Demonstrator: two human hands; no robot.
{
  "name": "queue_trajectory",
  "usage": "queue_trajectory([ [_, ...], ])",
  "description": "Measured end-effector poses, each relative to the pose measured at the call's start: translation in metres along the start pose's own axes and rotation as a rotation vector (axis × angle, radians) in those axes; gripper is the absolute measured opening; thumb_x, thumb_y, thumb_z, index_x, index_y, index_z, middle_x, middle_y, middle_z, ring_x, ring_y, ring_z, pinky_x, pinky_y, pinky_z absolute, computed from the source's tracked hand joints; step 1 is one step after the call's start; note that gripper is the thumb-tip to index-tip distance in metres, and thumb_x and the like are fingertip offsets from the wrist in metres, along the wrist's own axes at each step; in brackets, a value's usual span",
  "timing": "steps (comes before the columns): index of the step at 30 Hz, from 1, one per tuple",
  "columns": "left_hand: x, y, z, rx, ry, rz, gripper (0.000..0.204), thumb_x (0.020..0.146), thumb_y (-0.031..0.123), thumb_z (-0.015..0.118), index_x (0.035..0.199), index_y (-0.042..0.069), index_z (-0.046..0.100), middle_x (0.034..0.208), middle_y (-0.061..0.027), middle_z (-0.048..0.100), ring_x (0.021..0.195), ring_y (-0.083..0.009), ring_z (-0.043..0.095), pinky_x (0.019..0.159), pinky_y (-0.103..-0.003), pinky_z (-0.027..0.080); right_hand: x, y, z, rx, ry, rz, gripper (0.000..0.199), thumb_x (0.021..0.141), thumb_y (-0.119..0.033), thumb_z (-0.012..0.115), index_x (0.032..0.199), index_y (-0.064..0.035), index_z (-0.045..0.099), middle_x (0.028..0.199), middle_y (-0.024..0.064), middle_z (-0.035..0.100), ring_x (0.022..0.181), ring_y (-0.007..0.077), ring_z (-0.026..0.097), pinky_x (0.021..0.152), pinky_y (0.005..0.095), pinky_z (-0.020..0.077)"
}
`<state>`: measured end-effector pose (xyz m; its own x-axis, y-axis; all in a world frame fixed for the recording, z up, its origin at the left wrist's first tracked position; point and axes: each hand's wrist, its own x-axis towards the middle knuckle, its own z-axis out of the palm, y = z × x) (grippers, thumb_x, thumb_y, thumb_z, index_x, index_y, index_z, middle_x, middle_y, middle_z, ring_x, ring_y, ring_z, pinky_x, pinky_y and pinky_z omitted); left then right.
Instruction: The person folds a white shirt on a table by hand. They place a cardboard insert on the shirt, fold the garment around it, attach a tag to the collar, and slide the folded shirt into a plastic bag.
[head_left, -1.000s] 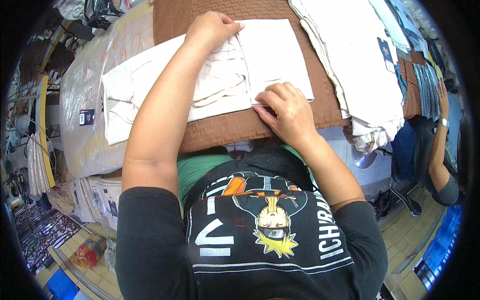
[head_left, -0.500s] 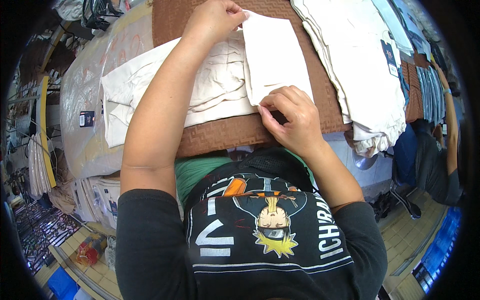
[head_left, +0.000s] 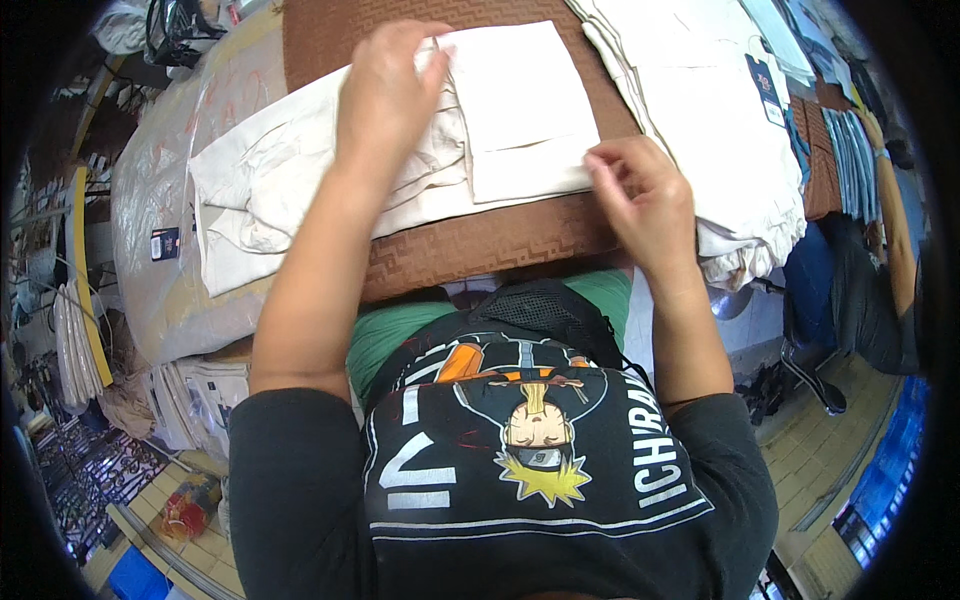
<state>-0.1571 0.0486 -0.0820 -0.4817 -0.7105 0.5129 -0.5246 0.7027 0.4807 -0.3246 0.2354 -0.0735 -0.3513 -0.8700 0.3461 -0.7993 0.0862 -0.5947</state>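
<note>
A cream garment [head_left: 300, 190] lies across a brown quilted pad [head_left: 480, 240] on the table. Its right part is folded into a neat rectangle [head_left: 520, 105]. My left hand [head_left: 385, 85] presses down on the garment at the rectangle's left edge, fingers bent over the cloth. My right hand [head_left: 640, 195] pinches the rectangle's near right corner between thumb and fingers.
A stack of folded cream garments [head_left: 700, 120] lies at the right, with blue ones [head_left: 850, 150] beyond. Clear plastic sheeting [head_left: 160, 230] covers the table's left part. Another person's forearm [head_left: 890, 230] shows at the far right. White stacks [head_left: 75, 340] stand at the lower left.
The folded part has narrowed and shifted right. My right hand moved right along the near edge to the corner. My left hand stayed on the fold's left edge.
</note>
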Motion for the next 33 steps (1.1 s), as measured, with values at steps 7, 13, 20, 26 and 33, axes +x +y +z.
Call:
queue_trajectory([
  [7,-0.082,0.087,0.033,-0.009,-0.339,0.196,0.070,0.079,0.032,0.069,0.133,-0.002,0.039,0.141,-0.0267,0.030,0.134,-0.0452,0.023,0.107,-0.053,0.023,0.005,0.031,0.002,-0.007,-0.262,0.351,0.030,0.079,-0.033,0.069,0.079,-0.0033,0.065,0.059,0.0074,0.060,0.052,0.0196,0.057,0.053,0.0321,0.0460],
  [13,-0.089,0.094,0.058,0.007,-0.249,0.000,0.077,0.082,0.029,0.064,0.139,-0.007,0.026,0.143,-0.0341,0.019,0.134,-0.0536,0.012,0.107,-0.058,0.019,0.025,0.022,-0.010,0.378,-0.389,0.535,0.025,0.082,-0.024,0.069,0.078,-0.0005,0.063,0.058,-0.0025,0.056,0.051,0.0058,0.048,0.048,0.0234,0.0407],
  [20,-0.089,0.088,0.054,-0.144,-0.165,-0.082,0.054,0.086,0.011,0.053,0.134,-0.006,0.036,0.137,-0.0311,0.035,0.133,-0.0495,0.022,0.108,-0.053,0.022,0.046,0.026,-0.032,0.086,-0.471,-0.124,0.047,0.076,-0.010,0.067,0.120,-0.0026,0.054,0.110,0.0160,0.060,0.100,0.0230,0.060,0.082,0.0345,0.0491],
  [26,-0.085,0.083,0.046,-0.465,-0.055,-0.161,0.046,0.086,0.006,0.047,0.132,0.003,0.044,0.135,-0.0221,0.044,0.131,-0.0471,0.027,0.109,-0.046,0.024,0.107,0.049,0.027,-0.173,-0.308,-0.559,0.062,0.070,-0.008,0.068,0.129,-0.0119,0.050,0.136,0.0166,0.045,0.126,0.0362,0.042,0.104,0.0410,0.0365],
  [33,-0.088,0.086,0.013,-0.829,-0.079,-0.242,0.044,0.091,0.009,0.042,0.135,0.006,0.044,0.129,-0.0194,0.052,0.130,-0.0336,0.039,0.106,-0.036,0.029,0.134,0.037,0.027,-0.094,-0.424,-0.592,0.027,0.074,-0.006,0.060,0.099,-0.0070,0.069,0.110,0.0126,0.065,0.112,0.0292,0.057,0.096,0.0371,0.0437],
])
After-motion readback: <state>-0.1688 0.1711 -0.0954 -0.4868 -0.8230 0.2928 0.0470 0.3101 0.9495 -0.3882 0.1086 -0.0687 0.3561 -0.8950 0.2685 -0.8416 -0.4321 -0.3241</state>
